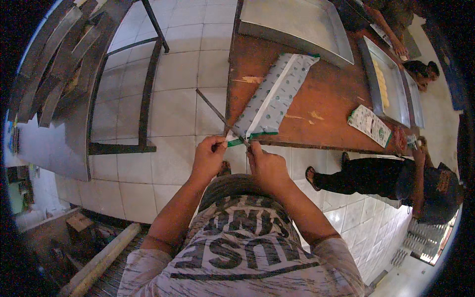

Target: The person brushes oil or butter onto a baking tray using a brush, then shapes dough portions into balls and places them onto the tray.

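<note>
A long pale-grey packet [277, 94] with small dark prints, a white lengthwise seam and green ends lies slanting on the brown table, its near end past the edge. My left hand [209, 154] is closed in a pinch on the green-edged near corner of this packet. Closed around one end of a long, thin, dark bar [212, 105], my right hand [267, 164] is at the packet's near end. The bar crosses over that end and points away to the left. Whether it has a sharp edge cannot be made out.
A large metal tray [297, 24] stands at the table's far end. To the right are a tray [376, 49] with yellowish pieces and a smaller white-and-green packet [371, 126]. People stand on the right side. A dark metal frame [146, 99] stands left on the tiled floor.
</note>
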The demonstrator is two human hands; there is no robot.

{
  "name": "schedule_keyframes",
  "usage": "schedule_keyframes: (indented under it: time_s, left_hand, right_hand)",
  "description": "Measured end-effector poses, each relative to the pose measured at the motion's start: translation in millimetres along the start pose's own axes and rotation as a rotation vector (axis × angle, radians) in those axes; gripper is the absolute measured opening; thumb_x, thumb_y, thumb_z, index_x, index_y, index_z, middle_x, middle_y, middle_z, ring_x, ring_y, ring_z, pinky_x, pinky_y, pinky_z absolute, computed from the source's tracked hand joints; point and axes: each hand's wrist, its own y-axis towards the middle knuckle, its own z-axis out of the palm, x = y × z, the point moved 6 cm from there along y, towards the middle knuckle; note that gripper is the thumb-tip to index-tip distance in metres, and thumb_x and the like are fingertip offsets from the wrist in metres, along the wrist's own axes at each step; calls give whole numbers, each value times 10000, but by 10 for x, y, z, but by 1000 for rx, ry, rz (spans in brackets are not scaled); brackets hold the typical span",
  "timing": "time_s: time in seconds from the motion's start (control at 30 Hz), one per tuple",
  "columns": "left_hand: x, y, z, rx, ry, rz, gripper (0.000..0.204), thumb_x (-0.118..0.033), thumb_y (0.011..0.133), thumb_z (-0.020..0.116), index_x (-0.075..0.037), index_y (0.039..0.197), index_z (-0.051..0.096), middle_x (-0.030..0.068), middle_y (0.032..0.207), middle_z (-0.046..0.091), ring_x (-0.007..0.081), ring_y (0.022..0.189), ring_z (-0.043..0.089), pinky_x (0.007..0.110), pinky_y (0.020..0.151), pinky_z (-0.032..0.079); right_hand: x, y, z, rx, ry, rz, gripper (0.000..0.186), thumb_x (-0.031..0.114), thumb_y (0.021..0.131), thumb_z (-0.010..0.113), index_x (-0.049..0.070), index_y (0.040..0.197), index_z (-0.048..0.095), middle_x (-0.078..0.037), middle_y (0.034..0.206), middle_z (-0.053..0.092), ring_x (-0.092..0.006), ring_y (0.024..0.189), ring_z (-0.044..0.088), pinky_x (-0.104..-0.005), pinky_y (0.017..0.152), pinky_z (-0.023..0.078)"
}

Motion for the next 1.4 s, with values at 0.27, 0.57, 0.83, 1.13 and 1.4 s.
schedule_keyframes:
  time_s: [0.27,0.57,0.83,1.13,1.4]
  left_hand:
    - [-256,213,-75,45,-31,77,187,-146,866,595,15,956,630,71,780,611,130,732,547,283,670,435]
    - [-184,140,-157,122,-172,-112,211,-185,877,593,15,940,620,26,735,576,101,698,511,253,647,413]
    - [-250,200,-61,102,-99,-48,194,-190,869,614,2,885,626,11,702,569,96,661,508,248,627,411]
    - [-200,197,-88,136,-240,-125,202,-205,888,578,-11,914,626,20,754,585,99,724,527,247,686,422]
    - [-262,210,-111,149,-84,-19,204,-193,877,594,6,913,622,47,786,629,112,724,556,256,676,434]
  right_hand:
    - [-94,252,-62,-49,-10,13,226,226,912,508,41,1004,417,-216,674,596,-421,623,590,-492,568,465]
    - [39,-214,-290,150,344,36,246,206,917,491,10,1036,400,-235,665,575,-445,652,576,-499,565,425]
    - [35,-360,-245,112,268,26,249,217,914,503,19,1034,412,-221,657,578,-422,644,587,-476,561,439]
    - [-23,-341,-251,157,391,108,279,188,888,538,17,1079,427,-215,714,597,-413,663,595,-462,604,461]
    - [141,-484,-310,80,120,-89,421,136,860,542,13,1237,403,-236,852,631,-405,708,623,-473,621,508]
